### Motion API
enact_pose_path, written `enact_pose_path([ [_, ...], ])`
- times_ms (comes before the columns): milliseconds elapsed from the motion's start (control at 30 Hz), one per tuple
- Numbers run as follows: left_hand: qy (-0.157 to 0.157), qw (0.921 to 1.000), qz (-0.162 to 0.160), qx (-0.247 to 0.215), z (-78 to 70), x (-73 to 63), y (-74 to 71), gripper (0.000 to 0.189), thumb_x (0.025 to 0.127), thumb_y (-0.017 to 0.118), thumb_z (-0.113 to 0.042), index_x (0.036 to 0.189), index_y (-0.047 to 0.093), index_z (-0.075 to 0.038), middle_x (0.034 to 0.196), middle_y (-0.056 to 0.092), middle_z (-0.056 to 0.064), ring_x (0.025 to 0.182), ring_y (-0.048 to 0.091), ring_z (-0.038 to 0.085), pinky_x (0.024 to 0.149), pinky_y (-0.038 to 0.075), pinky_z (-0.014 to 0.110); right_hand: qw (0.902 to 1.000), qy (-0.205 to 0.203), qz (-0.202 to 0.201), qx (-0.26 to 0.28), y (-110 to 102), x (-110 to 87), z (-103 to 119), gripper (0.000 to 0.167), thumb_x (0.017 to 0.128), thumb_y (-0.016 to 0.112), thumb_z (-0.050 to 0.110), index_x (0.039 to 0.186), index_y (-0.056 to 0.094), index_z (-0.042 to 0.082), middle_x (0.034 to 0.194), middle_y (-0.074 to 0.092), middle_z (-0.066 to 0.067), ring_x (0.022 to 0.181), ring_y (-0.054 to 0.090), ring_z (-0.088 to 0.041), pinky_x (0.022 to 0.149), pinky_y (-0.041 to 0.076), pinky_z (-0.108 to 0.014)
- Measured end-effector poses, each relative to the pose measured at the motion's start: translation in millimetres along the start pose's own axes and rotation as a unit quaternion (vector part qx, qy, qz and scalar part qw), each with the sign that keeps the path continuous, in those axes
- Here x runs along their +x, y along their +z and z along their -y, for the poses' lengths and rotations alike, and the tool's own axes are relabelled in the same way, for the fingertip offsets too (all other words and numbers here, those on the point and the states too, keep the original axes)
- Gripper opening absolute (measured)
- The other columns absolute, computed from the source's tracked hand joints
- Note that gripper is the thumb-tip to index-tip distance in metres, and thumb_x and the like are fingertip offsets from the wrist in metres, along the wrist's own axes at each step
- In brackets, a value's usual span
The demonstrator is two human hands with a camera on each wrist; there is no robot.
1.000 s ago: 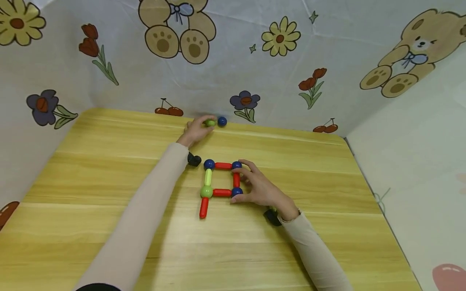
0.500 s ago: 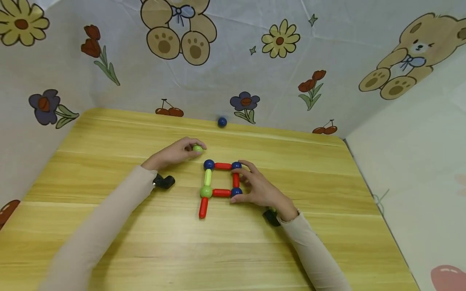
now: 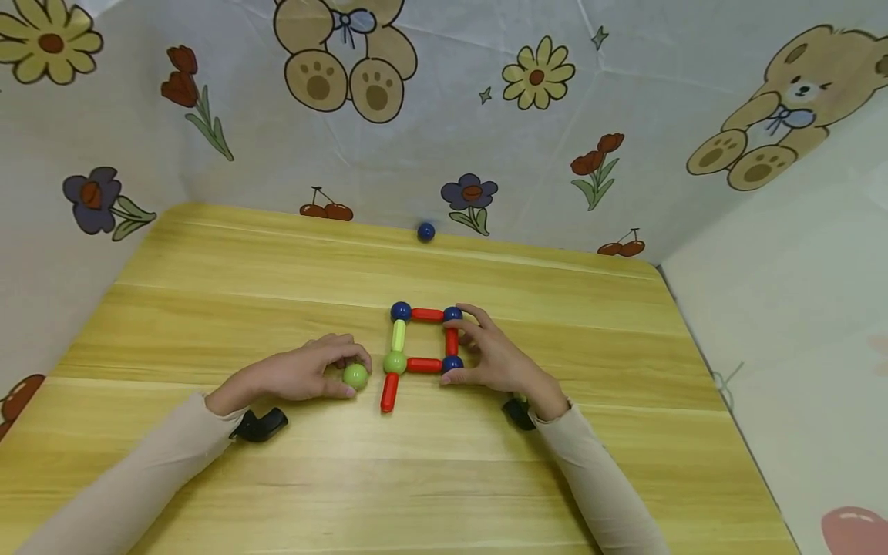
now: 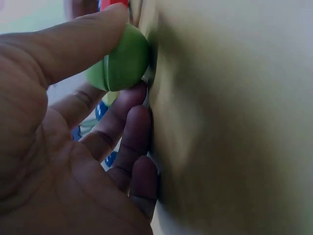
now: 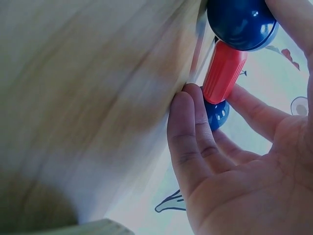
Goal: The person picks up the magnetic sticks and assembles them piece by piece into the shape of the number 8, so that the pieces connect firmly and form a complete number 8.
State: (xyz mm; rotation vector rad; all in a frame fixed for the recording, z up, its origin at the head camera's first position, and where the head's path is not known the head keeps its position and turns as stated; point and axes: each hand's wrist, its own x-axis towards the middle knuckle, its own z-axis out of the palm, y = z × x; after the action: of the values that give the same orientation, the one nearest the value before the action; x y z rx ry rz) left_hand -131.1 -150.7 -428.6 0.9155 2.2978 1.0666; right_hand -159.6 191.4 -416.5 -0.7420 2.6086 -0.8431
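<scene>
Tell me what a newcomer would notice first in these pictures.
Probably the square of rods and balls near the centre of the table, with an extra red rod at its near left corner. The left hand holds a loose green ball left of the square; the right hand grips its right side. A lone blue ball sits at the table's far edge, before the patterned backdrop.

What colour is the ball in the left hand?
The ball is green, clearest in the head view.

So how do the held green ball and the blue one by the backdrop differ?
Green ball is pinched by the left hand; blue ball is untouched. Green ball is beside the frame; blue ball is at the back of the table. Both are round and separate from the frame.
</scene>
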Motion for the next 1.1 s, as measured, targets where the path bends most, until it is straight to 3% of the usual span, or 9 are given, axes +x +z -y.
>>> enact_pose_path([
  [200,0.006,0.9987,-0.037,0.035,-18.0,-21.9,25.1,0.029,0.083,0.082,-0.033,0.106,0.064,-0.027,0.098,0.057,-0.015,0.096,0.045,0.010,0.084,0.032,0.035,1.0000,0.005,-0.001,-0.005,0.5,-0.1,0.2,0.081,0.076,0.087,0.044,0.144,0.050,0.018,0.163,0.018,-0.007,0.113,0.060,-0.023,0.098,0.050,-0.043],
  [367,0.008,0.9966,-0.055,0.061,-35.6,-28.3,45.4,0.033,0.076,0.087,-0.036,0.093,0.059,-0.029,0.088,0.052,-0.017,0.087,0.044,0.007,0.081,0.033,0.029,1.0000,0.005,-0.003,-0.007,-1.8,0.2,-0.1,0.081,0.076,0.087,0.044,0.143,0.051,0.019,0.163,0.019,-0.007,0.113,0.060,-0.024,0.098,0.051,-0.044],
  [500,-0.002,0.9934,-0.062,0.097,-44.9,-26.4,53.3,0.039,0.073,0.088,-0.042,0.087,0.055,-0.027,0.082,0.049,-0.015,0.081,0.042,0.006,0.075,0.036,0.025,0.9999,0.010,-0.003,-0.009,-1.4,0.0,0.7,0.081,0.076,0.087,0.044,0.144,0.050,0.020,0.163,0.018,-0.007,0.114,0.060,-0.025,0.098,0.051,-0.044],
  [667,-0.029,0.9853,-0.101,0.135,-48.8,-19.6,64.4,0.045,0.068,0.088,-0.051,0.083,0.054,-0.025,0.076,0.047,-0.014,0.076,0.039,0.005,0.069,0.035,0.023,0.9998,0.016,0.000,-0.011,0.1,-0.8,0.9,0.082,0.076,0.086,0.045,0.144,0.050,0.020,0.163,0.018,-0.006,0.113,0.059,-0.024,0.098,0.051,-0.044],
  [867,-0.058,0.9799,-0.124,0.145,-51.1,-10.5,71.2,0.049,0.068,0.087,-0.055,0.079,0.052,-0.023,0.073,0.045,-0.011,0.071,0.038,0.007,0.062,0.032,0.022,0.9999,0.007,0.001,-0.011,-0.7,-1.8,0.9,0.082,0.077,0.086,0.045,0.145,0.049,0.018,0.164,0.017,-0.008,0.113,0.059,-0.024,0.098,0.050,-0.044],
  [1100,-0.071,0.9807,-0.129,0.129,-53.5,-7.1,72.6,0.047,0.071,0.086,-0.053,0.079,0.052,-0.022,0.072,0.045,-0.009,0.069,0.039,0.007,0.060,0.031,0.022,0.9999,0.001,0.003,-0.011,-0.1,-1.5,0.8,0.081,0.078,0.085,0.045,0.146,0.049,0.018,0.164,0.017,-0.008,0.114,0.059,-0.024,0.098,0.050,-0.044],
])
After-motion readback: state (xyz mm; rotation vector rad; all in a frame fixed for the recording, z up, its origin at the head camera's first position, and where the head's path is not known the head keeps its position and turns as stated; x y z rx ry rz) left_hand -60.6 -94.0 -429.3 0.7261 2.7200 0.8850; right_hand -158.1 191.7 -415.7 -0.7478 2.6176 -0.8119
